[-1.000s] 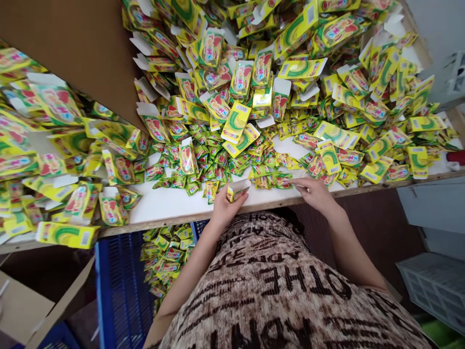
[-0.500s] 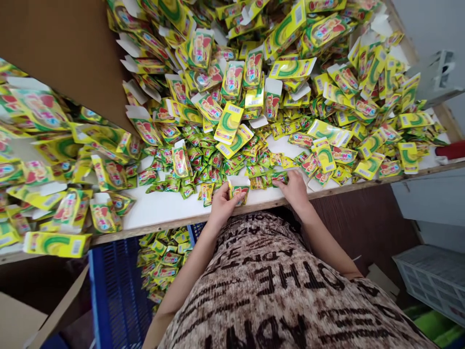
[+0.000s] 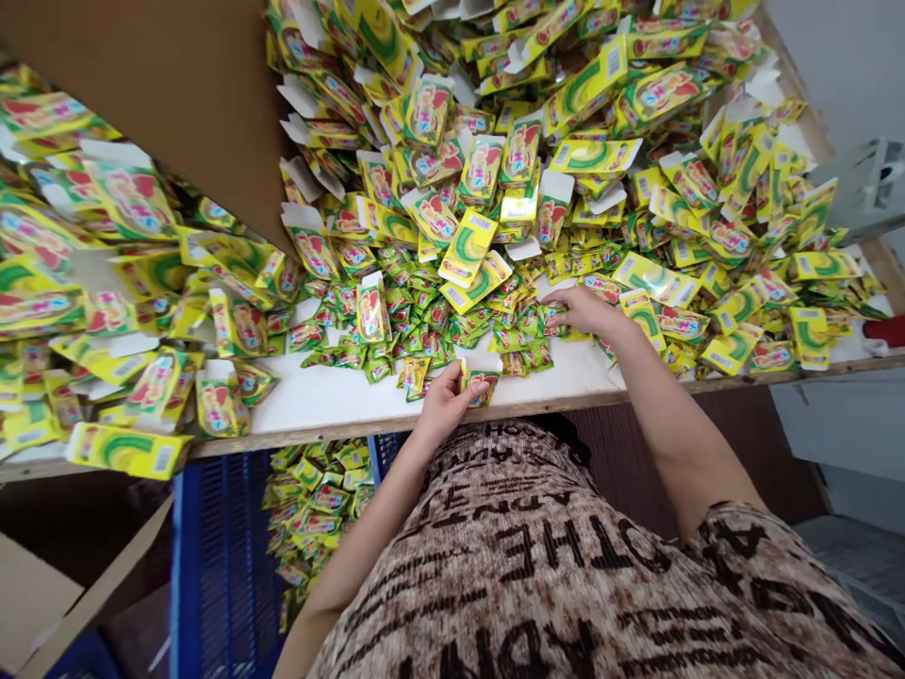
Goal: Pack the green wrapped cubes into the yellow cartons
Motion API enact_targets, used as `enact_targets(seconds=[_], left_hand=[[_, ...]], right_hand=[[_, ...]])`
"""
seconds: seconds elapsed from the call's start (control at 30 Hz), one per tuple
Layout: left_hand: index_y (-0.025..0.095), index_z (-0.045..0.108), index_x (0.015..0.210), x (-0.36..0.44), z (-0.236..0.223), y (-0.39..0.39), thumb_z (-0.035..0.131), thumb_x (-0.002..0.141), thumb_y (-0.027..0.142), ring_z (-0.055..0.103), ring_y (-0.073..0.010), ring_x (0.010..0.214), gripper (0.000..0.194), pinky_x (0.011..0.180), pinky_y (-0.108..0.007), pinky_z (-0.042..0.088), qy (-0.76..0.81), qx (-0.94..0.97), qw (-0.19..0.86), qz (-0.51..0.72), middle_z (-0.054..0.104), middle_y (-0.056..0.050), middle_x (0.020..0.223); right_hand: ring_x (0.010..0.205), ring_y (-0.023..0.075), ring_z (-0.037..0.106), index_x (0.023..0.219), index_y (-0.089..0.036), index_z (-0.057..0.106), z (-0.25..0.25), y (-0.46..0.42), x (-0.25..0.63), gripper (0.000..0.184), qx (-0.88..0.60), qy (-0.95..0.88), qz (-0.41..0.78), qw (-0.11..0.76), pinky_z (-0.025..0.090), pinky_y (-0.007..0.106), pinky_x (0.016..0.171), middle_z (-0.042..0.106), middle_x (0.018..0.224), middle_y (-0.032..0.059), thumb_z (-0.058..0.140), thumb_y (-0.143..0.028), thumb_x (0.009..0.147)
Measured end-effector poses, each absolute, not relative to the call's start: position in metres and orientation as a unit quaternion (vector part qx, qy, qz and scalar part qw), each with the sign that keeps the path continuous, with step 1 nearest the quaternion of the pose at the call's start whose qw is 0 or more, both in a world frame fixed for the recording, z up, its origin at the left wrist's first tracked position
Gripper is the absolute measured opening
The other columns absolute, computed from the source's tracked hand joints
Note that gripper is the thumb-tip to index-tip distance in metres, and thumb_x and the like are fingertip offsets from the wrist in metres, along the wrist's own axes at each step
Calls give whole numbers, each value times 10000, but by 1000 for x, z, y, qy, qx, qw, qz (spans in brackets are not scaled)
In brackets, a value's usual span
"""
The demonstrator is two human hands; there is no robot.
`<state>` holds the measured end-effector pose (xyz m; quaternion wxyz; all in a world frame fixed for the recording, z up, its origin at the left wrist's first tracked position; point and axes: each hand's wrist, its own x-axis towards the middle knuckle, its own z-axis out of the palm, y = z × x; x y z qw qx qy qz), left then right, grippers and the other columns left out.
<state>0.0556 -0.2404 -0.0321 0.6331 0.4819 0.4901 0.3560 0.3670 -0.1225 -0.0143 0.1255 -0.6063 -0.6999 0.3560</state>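
My left hand [image 3: 445,405] is closed around a small yellow and green printed box [image 3: 482,379] by the table's front edge. The box's white top flap stands up. Farther out and to the right, my right hand [image 3: 585,311] reaches over the edge of a heap of small green sachets [image 3: 424,325]. Its fingers are stretched out and apart, touching or just above the sachets, and I see nothing held in them. A few sachets [image 3: 527,358] lie just right of the box.
A large pile of yellow boxes [image 3: 481,170], many with flaps up, covers the back of the white table [image 3: 304,391]. More lie at left beside a brown cardboard panel [image 3: 176,104]. Below the table edge stands a blue crate [image 3: 226,556] near more yellow-green packs [image 3: 318,500].
My right hand has moved away from the front edge, outward onto the sachet heap; the green sachet at its fingertips no longer shows there. My left hand still holds the box. The view has shifted slightly.
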Motion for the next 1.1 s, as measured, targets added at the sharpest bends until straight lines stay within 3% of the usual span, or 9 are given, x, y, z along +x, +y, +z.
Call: enact_targets(seconds=[0.17, 0.27, 0.33, 0.47, 0.53, 0.67, 0.77, 0.97, 1.1], left_hand=[[163, 674, 1037, 54, -33, -240, 806, 738, 424, 642, -216, 964, 418, 893, -318, 488, 499, 469, 634, 359, 722, -58, 1024], [167, 682, 1031, 54, -37, -238, 808, 736, 426, 630, -220, 974, 412, 911, -321, 477, 489, 484, 635, 353, 716, -50, 1021], [168, 683, 1026, 54, -39, -237, 800, 746, 428, 623, -217, 967, 399, 907, -319, 476, 482, 492, 634, 351, 709, -47, 1009], [171, 677, 1011, 54, -40, -237, 776, 767, 451, 618, -211, 946, 385, 886, -307, 474, 473, 494, 641, 349, 697, -44, 997], [173, 667, 1028, 54, -39, -237, 760, 782, 459, 615, -210, 963, 388, 912, -309, 465, 462, 490, 645, 361, 692, -44, 1012], [174, 650, 1043, 53, -35, -239, 707, 834, 459, 594, -202, 991, 358, 941, -306, 443, 441, 501, 643, 375, 677, -39, 1011], [172, 644, 965, 52, -34, -240, 668, 857, 496, 567, -189, 919, 343, 874, -286, 442, 451, 524, 622, 367, 645, -23, 922], [181, 647, 1025, 51, -33, -241, 620, 898, 482, 548, -183, 915, 328, 865, -279, 436, 428, 555, 621, 351, 635, -17, 932], [177, 650, 1034, 51, -35, -242, 733, 816, 457, 557, -180, 905, 364, 847, -273, 442, 422, 513, 645, 378, 646, -19, 947]], right_hand=[[915, 247, 586, 846, -167, 720, -17, -129, 364, 231, -591, -777, 206, 67, 451, 335, 789, 661, 900, 79, 838, -224, 655], [797, 211, 566, 878, -169, 673, -6, -154, 362, 205, -603, -770, 191, 82, 419, 310, 723, 630, 802, 43, 790, -198, 713], [712, 174, 545, 881, -187, 642, 4, -173, 350, 176, -618, -741, 212, 157, 404, 288, 674, 610, 758, 8, 759, -204, 750], [727, 155, 582, 978, -220, 597, 20, -210, 295, 215, -593, -623, 239, 451, 458, 278, 675, 631, 834, -7, 721, -329, 840], [759, 163, 610, 1016, -232, 608, 20, -223, 263, 208, -562, -619, 250, 488, 487, 292, 693, 658, 878, 5, 704, -342, 868], [910, 206, 671, 1028, -236, 645, 11, -235, 230, 111, -521, -702, 201, 442, 526, 342, 821, 718, 966, 49, 630, -284, 930], [962, 231, 670, 1060, -217, 647, 12, -232, 231, 129, -508, -748, 179, 387, 520, 371, 881, 728, 989, 77, 599, -240, 942], [909, 241, 640, 988, -177, 684, 45, -214, 238, 130, -480, -821, 253, 177, 494, 362, 821, 708, 913, 88, 599, -132, 900], [936, 207, 626, 1062, -195, 690, 57, -207, 236, 249, -428, -831, 312, 172, 485, 338, 841, 703, 997, 72, 577, -67, 881]])
